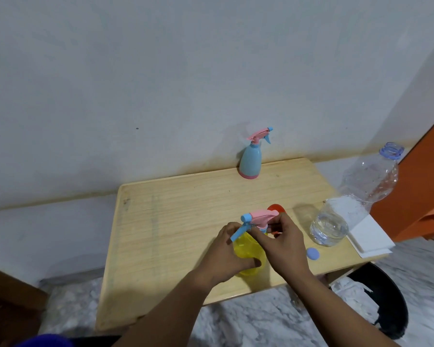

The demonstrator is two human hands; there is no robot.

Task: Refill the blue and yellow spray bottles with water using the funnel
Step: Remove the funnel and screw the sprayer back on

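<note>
Two bare hands work on the yellow spray bottle (248, 249), which stands upright on the wooden table (176, 221) close to its near edge, right of the middle. The left hand (226, 256) is wrapped around the bottle's translucent yellow body, gripping it from the left side. The right hand (283, 246) is closed on the neck just below the pink and blue spray head (257, 217), with the fingertips pinching the collar. The head's blue nozzle points to the left and its blue trigger hangs down toward the left hand.

The blue spray bottle (250, 161) stands upright at the far edge of the table, against the wall (161, 83), well apart from the hands. Its pink spray head is fitted and points to the right.

A red object (276, 209), probably the funnel, lies on the table directly behind the right hand and is mostly hidden by it. A large clear water bottle (348, 206) stands at the right edge of the table, uncapped, with water visible only in its lowest part. Its blue cap (313, 254) lies flat on the table near the near edge, between the right hand and the water bottle. A white sheet (371, 236) lies at the near right corner, partly under the water bottle.
</note>
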